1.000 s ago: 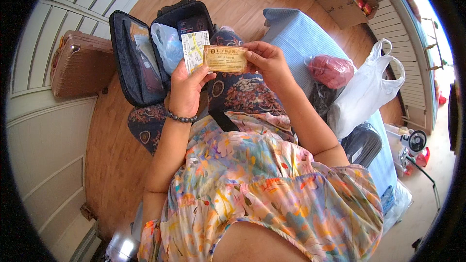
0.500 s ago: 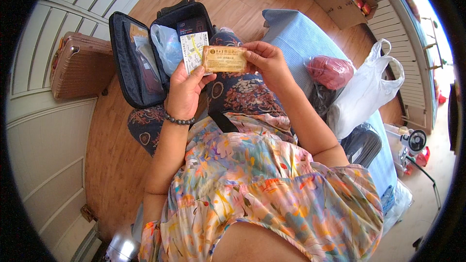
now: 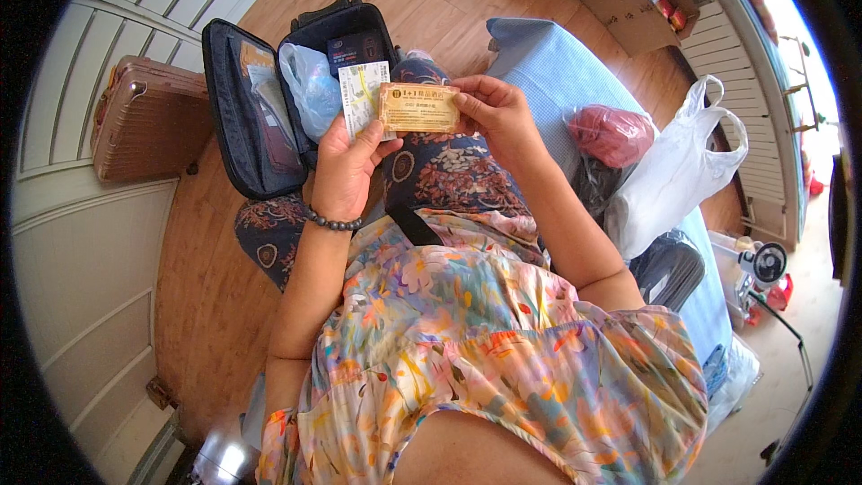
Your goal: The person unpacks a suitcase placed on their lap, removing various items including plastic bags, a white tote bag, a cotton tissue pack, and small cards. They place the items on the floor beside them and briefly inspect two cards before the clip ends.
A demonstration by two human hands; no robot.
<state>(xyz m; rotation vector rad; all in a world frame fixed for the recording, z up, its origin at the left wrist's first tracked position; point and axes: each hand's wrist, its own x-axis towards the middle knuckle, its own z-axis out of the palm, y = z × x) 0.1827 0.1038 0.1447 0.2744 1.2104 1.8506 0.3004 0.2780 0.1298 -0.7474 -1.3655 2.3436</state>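
My left hand (image 3: 347, 157) is closed on a white card (image 3: 362, 99) with a map-like print, and its thumb also presses the near left corner of a gold-coloured card (image 3: 419, 109). The right end of that gold card is pinched between thumb and fingers of my right hand (image 3: 494, 112). The two cards overlap a little, the gold one in front, above my lap. Just beyond them lies an open dark soft case (image 3: 253, 180) holding a bluish plastic bag (image 3: 310, 85) and a dark flat package (image 3: 356, 48); papers show in its lid.
A ribbed brown suitcase (image 3: 148, 121) stands at the left by white panelled doors. To my right, a blue-covered surface (image 3: 530, 54) bears a wrapped reddish bundle (image 3: 612, 135), a white plastic bag (image 3: 660, 180) and a dark packaged item (image 3: 669, 268). Cardboard boxes (image 3: 628, 22) stand at the far right.
Both hands and the two cards have shifted very slightly to the right. The grip on the cards looks the same.
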